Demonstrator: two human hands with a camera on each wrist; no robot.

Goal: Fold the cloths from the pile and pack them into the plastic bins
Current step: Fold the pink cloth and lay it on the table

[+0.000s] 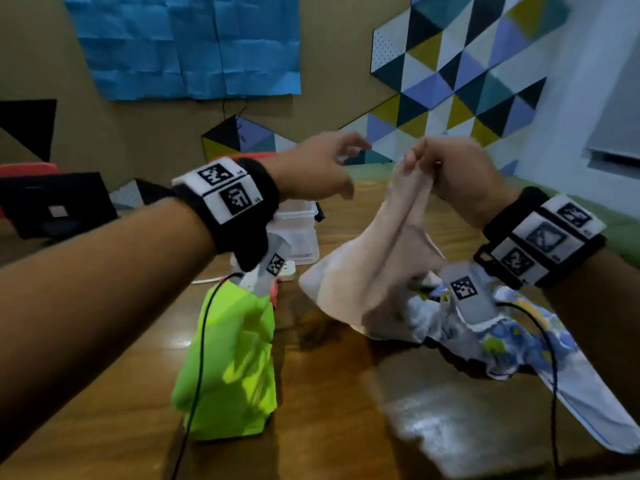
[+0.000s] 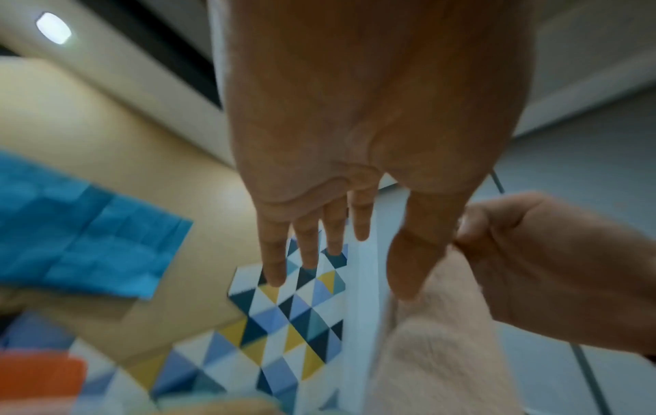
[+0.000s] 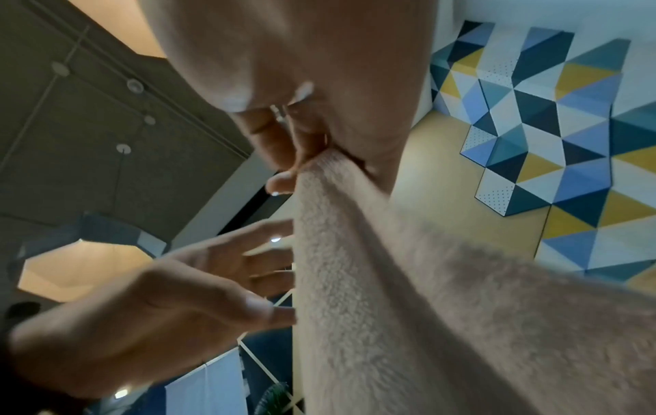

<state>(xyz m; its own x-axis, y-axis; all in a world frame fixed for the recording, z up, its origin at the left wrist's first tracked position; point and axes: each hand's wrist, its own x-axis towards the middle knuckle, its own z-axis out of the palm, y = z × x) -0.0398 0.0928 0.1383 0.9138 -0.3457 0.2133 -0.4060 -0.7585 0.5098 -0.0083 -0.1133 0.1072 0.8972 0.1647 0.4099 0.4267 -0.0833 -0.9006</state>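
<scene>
My right hand (image 1: 446,168) pinches the top of a pale peach towel (image 1: 374,271) and holds it up over the wooden table; the towel hangs down in folds. In the right wrist view the fingertips (image 3: 284,179) clamp the towel's (image 3: 373,294) upper edge. My left hand (image 1: 322,168) is beside it with fingers spread and straight, holding nothing; its thumb (image 2: 412,258) lies close to the towel (image 2: 436,351). A clear plastic bin (image 1: 298,230) stands behind my left wrist. A blue patterned cloth (image 1: 502,337) lies under my right wrist.
A bright green cloth (image 1: 232,362) lies on the wooden table (image 1: 329,427) at front centre. A white power strip (image 1: 285,270) lies by the bin. Dark and red items (image 1: 52,199) sit at far left. The patterned wall panels stand behind.
</scene>
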